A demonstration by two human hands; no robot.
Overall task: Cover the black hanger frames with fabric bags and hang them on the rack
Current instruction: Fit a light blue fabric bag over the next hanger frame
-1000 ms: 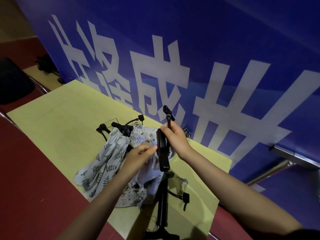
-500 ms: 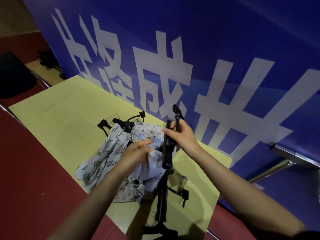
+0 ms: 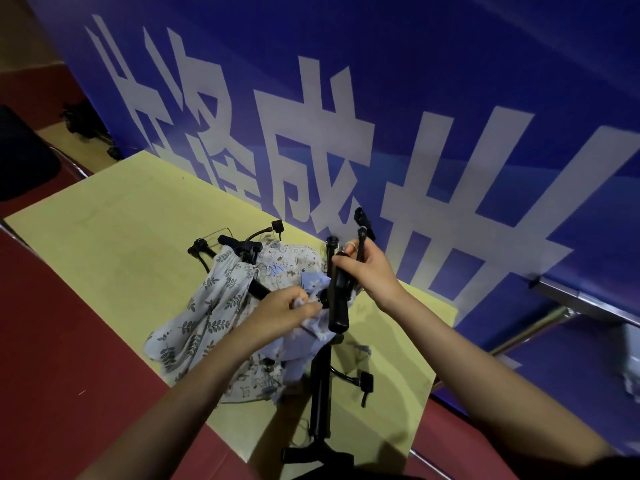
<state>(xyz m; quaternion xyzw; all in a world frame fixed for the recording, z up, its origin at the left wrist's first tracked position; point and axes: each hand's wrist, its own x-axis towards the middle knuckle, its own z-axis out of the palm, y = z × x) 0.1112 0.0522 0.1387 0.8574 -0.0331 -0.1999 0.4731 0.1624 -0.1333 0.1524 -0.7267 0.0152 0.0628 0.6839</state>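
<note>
Right hand (image 3: pixel 372 271) gripping hanger frame (image 3: pixel 337 299), left hand (image 3: pixel 284 311) pinching fabric bag (image 3: pixel 311 327)

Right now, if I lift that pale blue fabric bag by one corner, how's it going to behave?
The pale blue fabric bag will probably sag and drape, since it already lies crumpled where the left hand pinches it. It looks thin, so likely light. Its loose folds may snag on the black hanger frame held by the right hand.
</note>
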